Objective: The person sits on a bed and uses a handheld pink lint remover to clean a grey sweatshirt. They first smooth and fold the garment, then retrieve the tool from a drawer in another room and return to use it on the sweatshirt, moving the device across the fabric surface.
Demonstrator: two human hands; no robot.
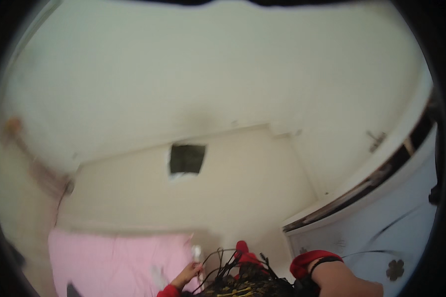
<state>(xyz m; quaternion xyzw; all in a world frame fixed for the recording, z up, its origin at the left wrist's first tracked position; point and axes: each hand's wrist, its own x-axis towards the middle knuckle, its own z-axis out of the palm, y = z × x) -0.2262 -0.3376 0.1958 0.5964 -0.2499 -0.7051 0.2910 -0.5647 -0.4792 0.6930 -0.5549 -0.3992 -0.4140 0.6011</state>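
At the lower edge, my left hand (187,272), in a red cuff, is held with its fingers drawn together beside the pink cover. What the fingertips hold is too small to make out. Black cables (223,267) loop right beside these fingers and run across the dark patterned cloth (252,284) in front of me. A small blurred white thing (197,252) shows just above the fingertips. To the right, my right hand or wrist (342,279) shows as bare skin with a black band (326,259) next to a red sleeve (307,262); its fingers cannot be seen.
A pink cover (114,260) spreads at lower left. On the right stands a pale blue-white panel (362,237) with dark flower decoration and a dark edge. A dark square (187,159) with a white border lies ahead on the pale surface. Something red (245,253) sits behind the cables.
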